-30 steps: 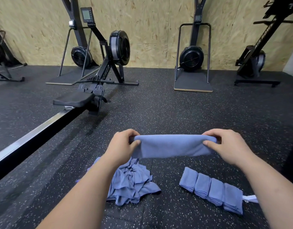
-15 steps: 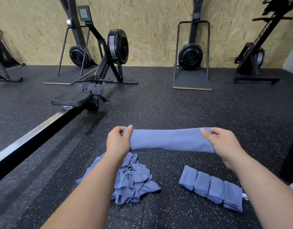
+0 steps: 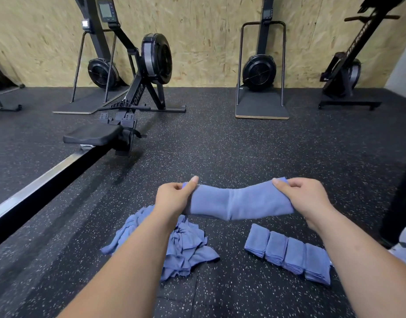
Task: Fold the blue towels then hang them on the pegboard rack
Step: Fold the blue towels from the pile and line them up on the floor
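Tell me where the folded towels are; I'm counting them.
Head view, lower right: the row of folded towels lies on the floor, below the held towel and right of the unfolded pile.

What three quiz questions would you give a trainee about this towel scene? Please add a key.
1. True or false: the left hand and the right hand each grip one end of the same blue towel.
2. How many folded towels lie in the row on the floor?
3. Where is the crumpled pile? A) left of the folded towels; B) on a table; C) on top of the folded towels.
Key: 1 true; 2 four; 3 A.
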